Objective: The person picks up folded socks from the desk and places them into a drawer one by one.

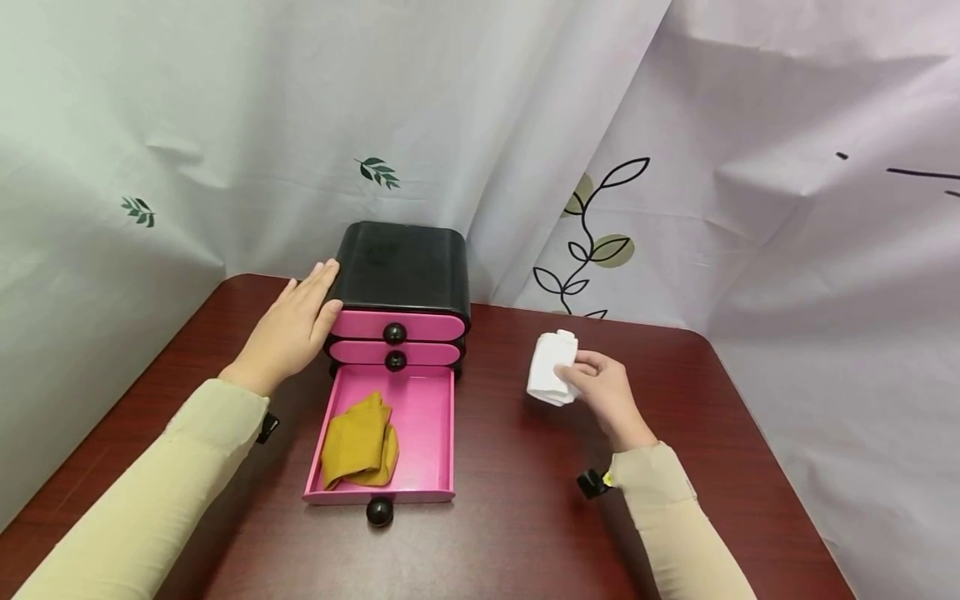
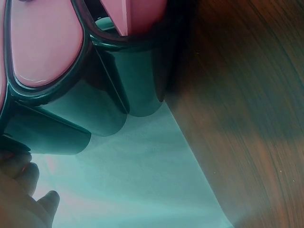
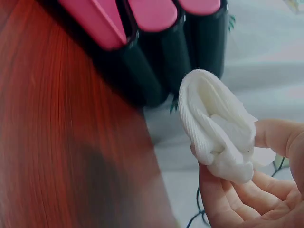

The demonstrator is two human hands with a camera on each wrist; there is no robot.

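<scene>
A small black drawer unit (image 1: 401,265) with pink fronts stands toward the back of the table. Its bottom drawer (image 1: 423,433) is pulled out, and a folded mustard-yellow cloth (image 1: 358,440) lies in its left part. My left hand (image 1: 288,329) rests with straight fingers against the unit's left side. To the right of the unit, my right hand (image 1: 603,387) pinches a folded white cloth (image 1: 551,368) between thumb and fingers, held above the table. In the right wrist view the white cloth (image 3: 216,128) shows its rolled, ribbed layers.
The two upper drawers (image 1: 435,326) are pushed in, each with a round black knob. A black knob (image 1: 379,512) sticks out at the front of the pulled-out drawer. Behind the reddish-brown table (image 1: 510,533) hangs a white curtain (image 1: 300,125) with leaf prints.
</scene>
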